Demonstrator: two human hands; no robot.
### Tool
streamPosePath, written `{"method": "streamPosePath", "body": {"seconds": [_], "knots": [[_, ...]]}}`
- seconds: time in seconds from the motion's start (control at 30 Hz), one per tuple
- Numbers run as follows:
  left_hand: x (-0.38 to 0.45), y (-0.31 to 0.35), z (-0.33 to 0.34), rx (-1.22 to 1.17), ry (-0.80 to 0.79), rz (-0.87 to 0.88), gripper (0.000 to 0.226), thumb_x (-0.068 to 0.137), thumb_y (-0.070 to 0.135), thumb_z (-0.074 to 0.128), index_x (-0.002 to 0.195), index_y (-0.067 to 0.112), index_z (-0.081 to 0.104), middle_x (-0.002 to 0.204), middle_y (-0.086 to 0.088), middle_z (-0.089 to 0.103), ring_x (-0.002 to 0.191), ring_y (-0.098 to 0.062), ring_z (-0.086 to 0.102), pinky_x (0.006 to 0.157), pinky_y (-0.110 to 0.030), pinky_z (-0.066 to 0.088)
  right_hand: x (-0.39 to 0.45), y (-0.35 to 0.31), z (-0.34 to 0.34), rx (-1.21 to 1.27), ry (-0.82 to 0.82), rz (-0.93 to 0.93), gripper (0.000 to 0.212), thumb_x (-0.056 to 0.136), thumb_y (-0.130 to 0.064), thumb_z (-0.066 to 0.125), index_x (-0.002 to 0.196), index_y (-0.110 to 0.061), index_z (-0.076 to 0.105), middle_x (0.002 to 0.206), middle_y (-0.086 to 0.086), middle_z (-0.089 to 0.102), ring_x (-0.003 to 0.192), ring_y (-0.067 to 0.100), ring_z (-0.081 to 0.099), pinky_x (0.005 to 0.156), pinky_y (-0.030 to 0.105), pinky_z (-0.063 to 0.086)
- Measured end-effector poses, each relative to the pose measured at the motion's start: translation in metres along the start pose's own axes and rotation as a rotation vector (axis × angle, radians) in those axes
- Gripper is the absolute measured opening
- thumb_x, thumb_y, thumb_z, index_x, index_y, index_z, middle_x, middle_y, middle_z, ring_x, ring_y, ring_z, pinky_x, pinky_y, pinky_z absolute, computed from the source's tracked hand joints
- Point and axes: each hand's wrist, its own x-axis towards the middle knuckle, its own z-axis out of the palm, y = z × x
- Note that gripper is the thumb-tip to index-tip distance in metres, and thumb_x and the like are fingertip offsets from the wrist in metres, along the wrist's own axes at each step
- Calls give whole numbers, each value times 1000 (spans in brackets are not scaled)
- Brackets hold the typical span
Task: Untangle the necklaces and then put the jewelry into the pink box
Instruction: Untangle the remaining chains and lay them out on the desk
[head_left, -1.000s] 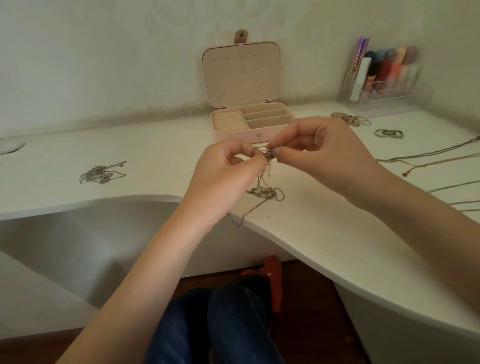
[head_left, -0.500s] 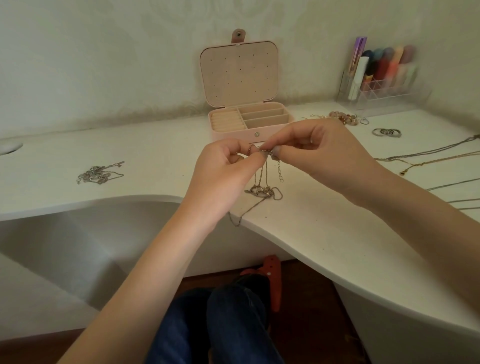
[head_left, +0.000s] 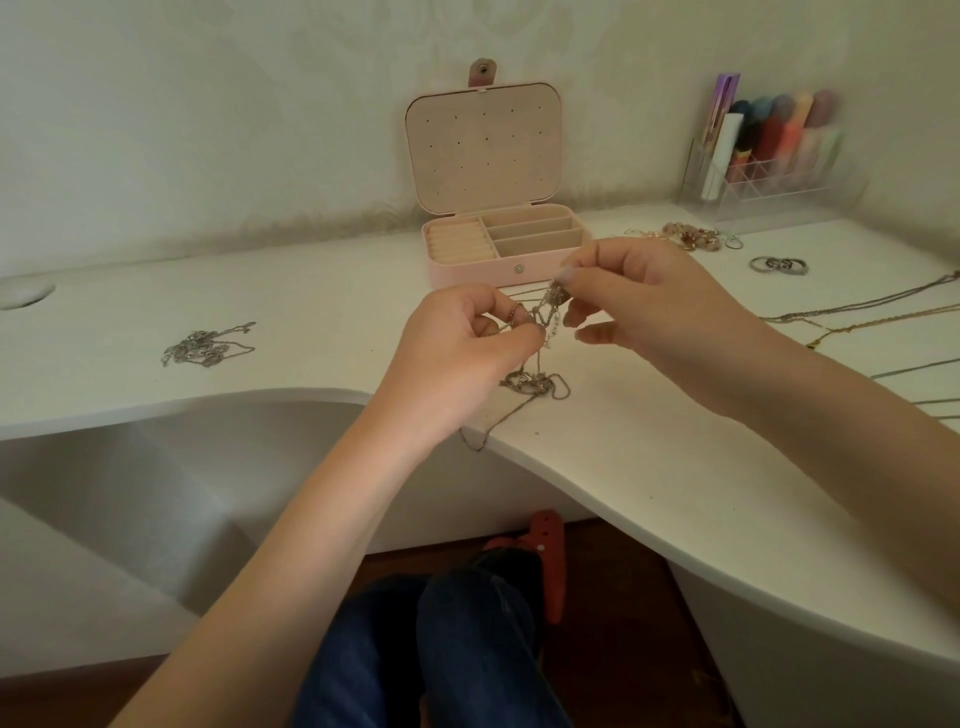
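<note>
Pinching a tangled chain (head_left: 535, 382) between them, both hands hover just above the tabletop (head_left: 311, 306): the left hand (head_left: 457, 348) grips one strand, the right hand (head_left: 654, 306) another beside it. Its lower knot rests on the tabletop, one loop over the edge. Behind stands the open pink box (head_left: 498, 270).

Left hand (head_left: 462, 343) and right hand (head_left: 644, 306) each pinch the tangled necklaces (head_left: 540, 332) above the white desk (head_left: 649, 467); chain ends trail on it. Pink box (head_left: 498, 249) stands open behind.
</note>
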Motion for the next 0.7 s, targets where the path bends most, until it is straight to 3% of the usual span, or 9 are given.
{"method": "streamPosePath", "body": {"seconds": [0.13, 0.27, 0.5, 0.57, 0.7], "knots": [[1, 0, 2, -28, -25, -37, 14, 85, 12, 63, 72, 15, 60, 34, 12, 30, 31, -4, 23, 34, -14, 18, -1, -2, 3, 328, -83, 112, 18, 98, -13, 47, 86, -9, 60, 73, 1, 59, 60, 8, 52, 59, 20, 47], [1, 0, 4, -45, -67, -67, 11, 86, 15, 62, 75, 15, 62, 36, 12, 30, 34, -5, 21, 33, -15, 17, 0, -1, 3, 456, -114, 168, 15, 99, -14, 44, 91, -9, 56, 69, 0, 55, 54, 8, 45, 55, 21, 41], [0, -1, 3, -42, -101, -94, 11, 85, 17, 60, 75, 17, 63, 39, 12, 28, 37, -8, 18, 37, -18, 16, -2, -4, 2, 630, -201, 244, 20, 98, -11, 39, 80, -13, 47, 65, 0, 49, 45, 8, 33, 48, 21, 31], [-1, -1, 3, -45, -90, -98, 11, 84, 16, 60, 74, 20, 59, 39, 12, 30, 37, -8, 20, 38, -19, 16, -3, -4, 1, 607, -243, 230, 20, 99, -13, 35, 85, -11, 49, 65, 1, 50, 43, 9, 34, 45, 20, 33], [-4, 4, -1, -188, -99, -111, 9, 86, 11, 54, 83, 20, 53, 43, 13, 30, 37, -7, 20, 40, -17, 14, -3, -3, -1, 331, -238, 136, 25, 101, -14, 31, 113, -8, 51, 64, 2, 54, 45, 13, 35, 45, 21, 37]]}}
